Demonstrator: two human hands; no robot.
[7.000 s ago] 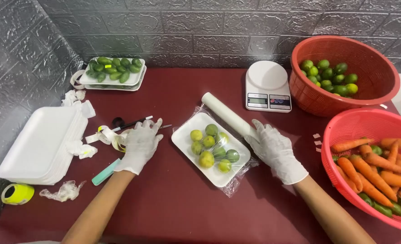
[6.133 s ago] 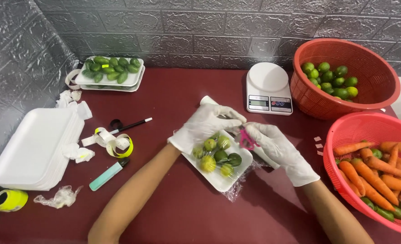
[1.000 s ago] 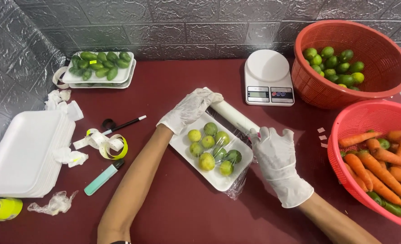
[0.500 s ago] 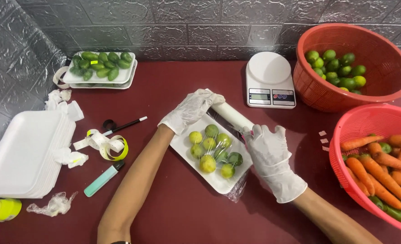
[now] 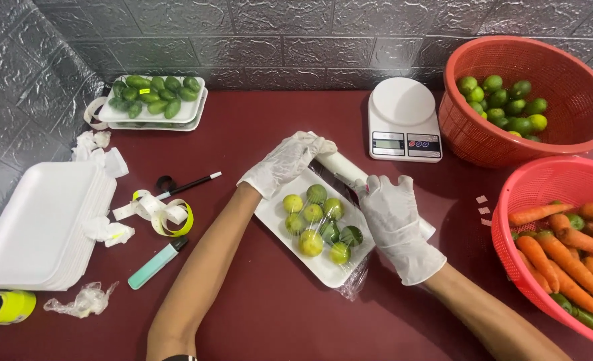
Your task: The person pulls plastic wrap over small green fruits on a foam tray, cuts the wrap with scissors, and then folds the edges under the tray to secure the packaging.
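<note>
My left hand [image 5: 284, 162], gloved in white, lies over the far left end of the roll of cling film [image 5: 342, 167], its fingers curled loosely around the roll, though I cannot tell how firm that grip is. My right hand [image 5: 395, 215], gloved too, rests flat with fingers spread and pressed down on the roll's right part and on the right edge of the white foam tray [image 5: 289, 227]; it pinches nothing that I can see. The tray sits in the middle of the dark red worktop [image 5: 256, 307], just near of the roll, with limes [image 5: 318, 217] in green and yellow on it and clear film stretched across them. Far of my hands stands a white kitchen scale [image 5: 403, 117]. To the right are two red baskets, the far one [image 5: 570, 70] with more limes, the near one [image 5: 517, 220] with carrots [image 5: 570, 247]. On the left lies a stack of empty foam trays [image 5: 35, 224], and near it a strip of labels [image 5: 156, 210], a black pen [image 5: 192, 185] and a pale green lighter [image 5: 154, 263]. At the far left corner another tray [image 5: 150, 113] carries small green fruit.
</note>
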